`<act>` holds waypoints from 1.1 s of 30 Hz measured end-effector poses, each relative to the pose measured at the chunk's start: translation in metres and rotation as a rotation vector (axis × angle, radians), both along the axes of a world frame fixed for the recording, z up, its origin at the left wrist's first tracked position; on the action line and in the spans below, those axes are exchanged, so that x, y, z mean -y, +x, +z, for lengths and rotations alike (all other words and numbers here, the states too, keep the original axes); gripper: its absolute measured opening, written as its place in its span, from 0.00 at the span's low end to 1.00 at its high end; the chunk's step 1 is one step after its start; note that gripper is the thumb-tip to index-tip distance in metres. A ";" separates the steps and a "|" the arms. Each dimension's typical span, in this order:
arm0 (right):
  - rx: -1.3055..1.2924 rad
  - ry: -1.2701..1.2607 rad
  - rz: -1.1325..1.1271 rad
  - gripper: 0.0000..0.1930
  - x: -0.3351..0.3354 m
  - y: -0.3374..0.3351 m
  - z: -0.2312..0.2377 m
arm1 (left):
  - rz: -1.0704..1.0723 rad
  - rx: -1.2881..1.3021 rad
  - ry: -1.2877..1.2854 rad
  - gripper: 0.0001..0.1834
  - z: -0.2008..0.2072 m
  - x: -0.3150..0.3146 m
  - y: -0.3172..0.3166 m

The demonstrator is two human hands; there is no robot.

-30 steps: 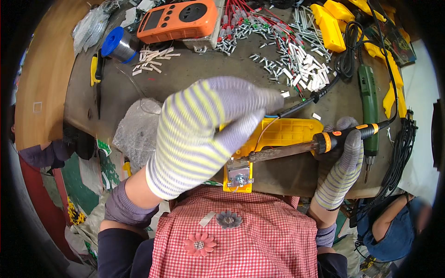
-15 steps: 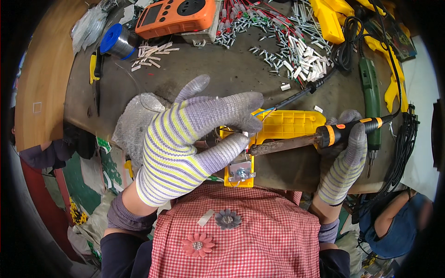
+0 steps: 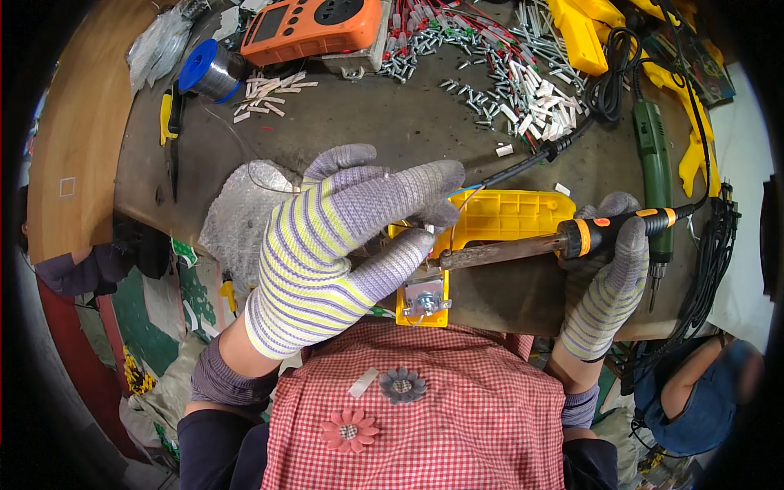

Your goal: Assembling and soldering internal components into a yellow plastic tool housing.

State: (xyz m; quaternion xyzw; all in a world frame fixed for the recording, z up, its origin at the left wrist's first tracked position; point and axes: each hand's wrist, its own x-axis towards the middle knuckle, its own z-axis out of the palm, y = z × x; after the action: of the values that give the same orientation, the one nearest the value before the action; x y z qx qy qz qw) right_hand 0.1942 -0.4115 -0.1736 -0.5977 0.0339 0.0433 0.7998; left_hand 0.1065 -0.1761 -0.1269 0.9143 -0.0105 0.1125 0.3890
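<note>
My right hand (image 3: 608, 273), in a striped glove, grips the black and orange handle of a soldering iron (image 3: 502, 251). The iron's tip points left, close to my left thumb. My left hand (image 3: 343, 237), gloved alike, has thumb and forefinger pinched together above a yellow plastic housing (image 3: 514, 216); what lies between them is hidden. Thin blue and brown wires (image 3: 467, 194) run from a black cable (image 3: 523, 167) down past those fingertips. A metal part with a screw (image 3: 425, 303) sits in the housing's near end. Solder wire from a blue spool (image 3: 211, 72) runs towards my left hand.
Bubble wrap (image 3: 245, 216) lies left of my left hand. Behind are cutters (image 3: 170, 122), an orange meter (image 3: 306, 33), loose screws (image 3: 482, 102) and white sleeves (image 3: 539, 106). A green electric screwdriver (image 3: 652, 163) and yellow shells (image 3: 694, 139) lie right. Another person (image 3: 694, 392) is at lower right.
My left hand has shifted slightly right, its fingertips still pinched by the iron's tip. A small white piece seen at the fingertips before no longer shows. The iron has barely moved.
</note>
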 end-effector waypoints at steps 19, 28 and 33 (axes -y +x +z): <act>0.054 0.052 0.074 0.21 0.006 -0.001 -0.004 | -0.023 0.124 0.216 0.27 -0.007 0.000 -0.001; 0.086 0.127 0.040 0.19 0.015 -0.002 -0.014 | -0.110 0.045 0.246 0.30 0.000 -0.002 0.004; 0.071 0.117 0.071 0.20 0.013 -0.004 -0.009 | -0.132 0.078 0.246 0.31 -0.003 -0.003 0.002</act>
State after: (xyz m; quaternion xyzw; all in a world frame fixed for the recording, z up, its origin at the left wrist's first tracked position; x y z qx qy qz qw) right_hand 0.1904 -0.4241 -0.1823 -0.5520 -0.0182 0.0523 0.8320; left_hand 0.1087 -0.1726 -0.1301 0.9474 -0.0996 0.1198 0.2797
